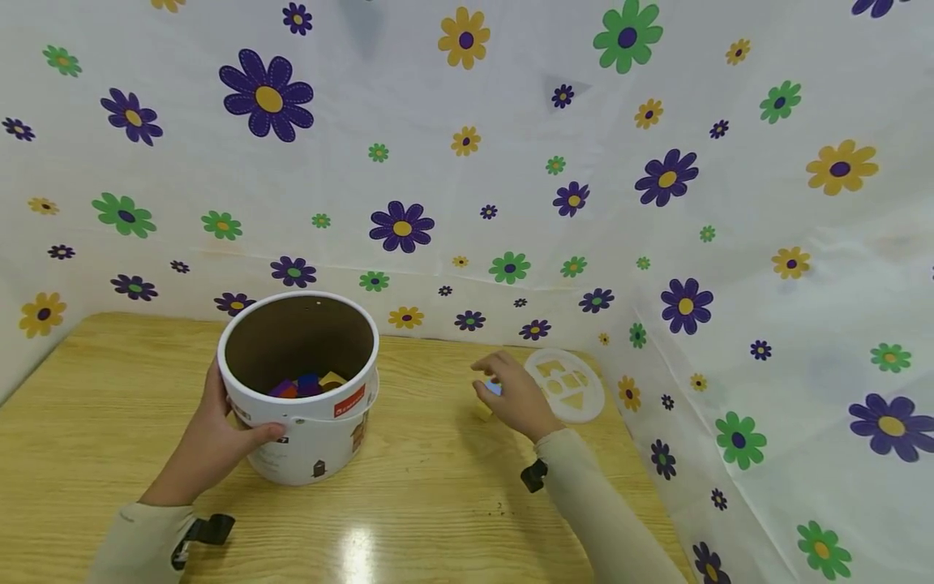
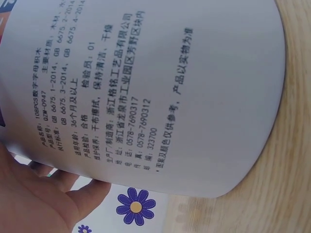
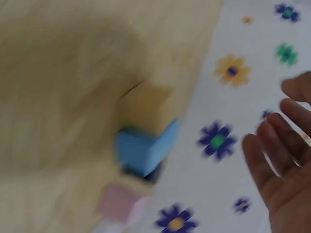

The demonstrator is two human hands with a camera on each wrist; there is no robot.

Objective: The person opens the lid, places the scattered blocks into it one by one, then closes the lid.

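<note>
A white bucket [image 1: 306, 450] with printed sides stands on the wooden table at centre left, holding several coloured blocks [image 1: 308, 384] low inside. My left hand [image 1: 219, 438] grips its left side, thumb across the front and fingers round the back; the left wrist view shows the fingers against the bucket's printed wall [image 2: 209, 121]. To the right, my right hand [image 1: 516, 397] hovers with loosely bent, spread fingers and nothing in them. Near it are a light blue block [image 3: 138, 150], a yellow block [image 3: 143, 107] and a pink block [image 3: 119, 204], blurred in the right wrist view.
A white round lid [image 1: 576, 415] with cut-out shapes lies on the table [image 1: 409, 503] beyond my right hand. A flower-patterned white cloth [image 1: 438, 178] rises along the back and right edges of the table. The bucket's thin handle [image 1: 328, 419] hangs down its front.
</note>
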